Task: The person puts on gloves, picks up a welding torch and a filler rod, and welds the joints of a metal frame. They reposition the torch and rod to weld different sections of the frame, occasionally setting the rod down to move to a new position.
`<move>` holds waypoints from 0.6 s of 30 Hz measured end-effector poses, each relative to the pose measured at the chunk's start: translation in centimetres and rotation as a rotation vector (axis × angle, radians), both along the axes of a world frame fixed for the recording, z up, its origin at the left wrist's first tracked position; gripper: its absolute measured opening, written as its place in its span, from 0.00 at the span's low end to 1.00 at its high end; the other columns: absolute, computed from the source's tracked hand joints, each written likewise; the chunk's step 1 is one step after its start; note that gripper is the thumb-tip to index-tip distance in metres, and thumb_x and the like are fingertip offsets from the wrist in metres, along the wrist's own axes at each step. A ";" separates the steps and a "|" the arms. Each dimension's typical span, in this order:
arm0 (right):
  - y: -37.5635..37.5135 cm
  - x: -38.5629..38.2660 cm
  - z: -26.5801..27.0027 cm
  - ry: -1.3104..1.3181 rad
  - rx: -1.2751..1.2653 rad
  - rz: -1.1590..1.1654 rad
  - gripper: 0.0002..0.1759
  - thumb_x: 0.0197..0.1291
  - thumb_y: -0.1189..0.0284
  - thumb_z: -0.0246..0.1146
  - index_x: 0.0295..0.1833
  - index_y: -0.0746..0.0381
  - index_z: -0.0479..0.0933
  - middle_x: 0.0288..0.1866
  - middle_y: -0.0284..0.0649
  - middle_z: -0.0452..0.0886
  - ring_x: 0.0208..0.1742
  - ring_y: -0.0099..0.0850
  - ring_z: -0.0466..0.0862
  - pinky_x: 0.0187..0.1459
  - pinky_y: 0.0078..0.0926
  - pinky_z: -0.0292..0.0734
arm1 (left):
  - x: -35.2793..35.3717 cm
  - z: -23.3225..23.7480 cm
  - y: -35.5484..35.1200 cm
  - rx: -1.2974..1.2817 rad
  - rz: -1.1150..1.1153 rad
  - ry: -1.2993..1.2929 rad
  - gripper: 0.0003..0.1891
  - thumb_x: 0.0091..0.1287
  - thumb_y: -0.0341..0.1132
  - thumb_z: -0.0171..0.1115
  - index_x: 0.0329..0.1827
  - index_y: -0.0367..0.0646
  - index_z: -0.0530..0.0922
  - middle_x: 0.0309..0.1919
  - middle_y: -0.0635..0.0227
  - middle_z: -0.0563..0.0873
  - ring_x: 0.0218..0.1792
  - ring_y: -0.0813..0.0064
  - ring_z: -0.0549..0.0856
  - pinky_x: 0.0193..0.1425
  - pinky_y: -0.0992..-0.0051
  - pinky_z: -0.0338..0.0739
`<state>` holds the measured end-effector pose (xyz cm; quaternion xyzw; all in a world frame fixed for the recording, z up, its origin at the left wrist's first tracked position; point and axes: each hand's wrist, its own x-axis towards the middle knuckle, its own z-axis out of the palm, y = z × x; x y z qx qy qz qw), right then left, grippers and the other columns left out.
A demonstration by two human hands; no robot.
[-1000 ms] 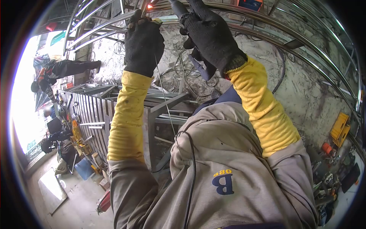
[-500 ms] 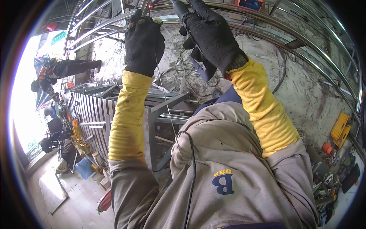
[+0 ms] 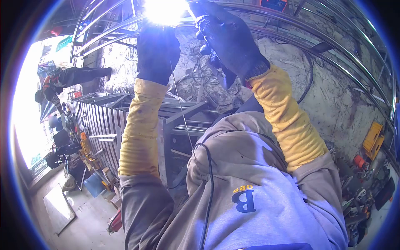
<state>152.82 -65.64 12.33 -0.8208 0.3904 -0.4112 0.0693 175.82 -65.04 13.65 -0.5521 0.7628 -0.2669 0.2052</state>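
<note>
A blinding white welding arc burns at the top of the view, on the shiny curved metal tubes. Just below it is my left hand in a dark glove, fingers closed and partly lost in the glare. A thin filler rod runs through that hand and trails down toward my body. To the right of the arc, my right hand, also gloved, is wrapped round a welding torch; its dark handle shows below the palm. Glare hides the torch tip and the joint.
A slatted metal frame stands at the lower left of the tubes. Cables lie on the stained floor. A yellow case and mixed gear are at right. Another person is at far left by the bright opening.
The arc has flared up where only a small red glow showed, throwing blue-white light over the gloves and shirt. Both hands have stayed almost in place. The other person has shifted slightly.
</note>
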 end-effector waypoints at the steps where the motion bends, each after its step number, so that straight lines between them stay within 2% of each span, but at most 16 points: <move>1: -0.1 0.0 0.0 -0.023 -0.048 -0.009 0.09 0.60 0.74 0.62 0.44 0.61 0.84 0.42 0.46 0.85 0.49 0.44 0.85 0.62 0.45 0.77 | 0.0 0.1 -0.2 0.000 -0.002 -0.001 0.18 0.82 0.45 0.53 0.59 0.40 0.80 0.48 0.62 0.89 0.59 0.57 0.85 0.69 0.51 0.77; 3: -0.4 0.1 0.1 -0.047 -0.097 -0.021 0.09 0.60 0.74 0.62 0.44 0.62 0.84 0.43 0.47 0.85 0.49 0.44 0.85 0.62 0.44 0.77 | -0.3 0.9 -1.1 -0.106 -0.173 0.224 0.14 0.76 0.39 0.56 0.56 0.41 0.81 0.48 0.59 0.88 0.58 0.55 0.85 0.68 0.53 0.77; 5: -0.7 0.5 0.1 0.049 -0.158 -0.102 0.17 0.58 0.73 0.63 0.53 0.64 0.83 0.43 0.45 0.86 0.52 0.44 0.85 0.61 0.47 0.78 | -0.7 1.8 -2.2 -0.210 -0.345 0.451 0.12 0.69 0.32 0.60 0.53 0.43 0.83 0.48 0.57 0.87 0.57 0.53 0.84 0.66 0.54 0.77; 6: -0.5 0.4 0.9 0.026 -0.224 -0.128 0.21 0.63 0.73 0.63 0.61 0.64 0.80 0.41 0.42 0.85 0.46 0.40 0.85 0.54 0.43 0.81 | -0.9 1.9 -2.5 -0.261 -0.430 0.565 0.12 0.66 0.29 0.61 0.52 0.43 0.84 0.48 0.55 0.87 0.57 0.52 0.84 0.65 0.55 0.78; 7: -0.1 0.3 2.7 0.002 -0.290 -0.156 0.25 0.67 0.72 0.62 0.69 0.64 0.77 0.39 0.39 0.85 0.41 0.36 0.86 0.48 0.39 0.84 | -1.0 1.8 -2.7 -0.261 -0.433 0.565 0.12 0.66 0.29 0.61 0.52 0.43 0.84 0.48 0.55 0.87 0.57 0.52 0.84 0.65 0.55 0.78; 9: 1.2 0.2 6.1 -0.973 1.193 0.059 0.31 0.77 0.66 0.58 0.82 0.58 0.66 0.37 0.33 0.82 0.29 0.25 0.81 0.34 0.27 0.82 | -1.0 1.9 -3.0 -0.262 -0.418 0.590 0.13 0.64 0.30 0.62 0.51 0.44 0.84 0.49 0.53 0.85 0.60 0.48 0.82 0.66 0.52 0.77; 10: 1.0 0.8 6.7 -1.001 1.179 0.092 0.34 0.80 0.62 0.54 0.87 0.52 0.56 0.36 0.29 0.79 0.24 0.18 0.77 0.24 0.19 0.75 | -1.6 2.5 -2.5 -0.211 -0.299 0.596 0.14 0.64 0.32 0.64 0.51 0.46 0.89 0.56 0.53 0.85 0.69 0.51 0.78 0.74 0.54 0.72; 11: 1.8 -0.2 7.6 -0.929 1.259 0.014 0.34 0.80 0.61 0.55 0.87 0.50 0.57 0.36 0.29 0.79 0.25 0.19 0.78 0.23 0.21 0.75 | -1.6 2.5 -2.5 -0.211 -0.300 0.593 0.14 0.64 0.32 0.64 0.51 0.46 0.89 0.56 0.53 0.85 0.69 0.51 0.78 0.74 0.54 0.72; 13: 2.2 -0.4 6.8 -1.003 1.168 0.121 0.35 0.80 0.61 0.55 0.87 0.48 0.56 0.36 0.29 0.78 0.25 0.19 0.78 0.22 0.20 0.74 | -1.4 2.1 -2.7 -0.212 -0.267 0.580 0.13 0.64 0.32 0.64 0.50 0.46 0.89 0.55 0.52 0.85 0.70 0.50 0.78 0.75 0.55 0.72; 14: 2.1 -0.1 6.5 -1.004 1.169 0.123 0.35 0.80 0.61 0.55 0.87 0.48 0.56 0.36 0.29 0.78 0.25 0.19 0.78 0.22 0.20 0.74 | -1.0 1.9 -2.8 -0.237 -0.370 0.639 0.13 0.63 0.29 0.63 0.50 0.45 0.86 0.51 0.53 0.85 0.68 0.45 0.78 0.70 0.49 0.75; 18: 1.9 0.2 6.4 -0.983 1.237 0.052 0.34 0.80 0.60 0.55 0.87 0.47 0.57 0.36 0.29 0.79 0.26 0.19 0.78 0.23 0.20 0.75 | -0.9 1.9 -3.0 -0.255 -0.462 0.670 0.13 0.63 0.28 0.63 0.50 0.45 0.86 0.50 0.53 0.85 0.68 0.46 0.78 0.70 0.49 0.75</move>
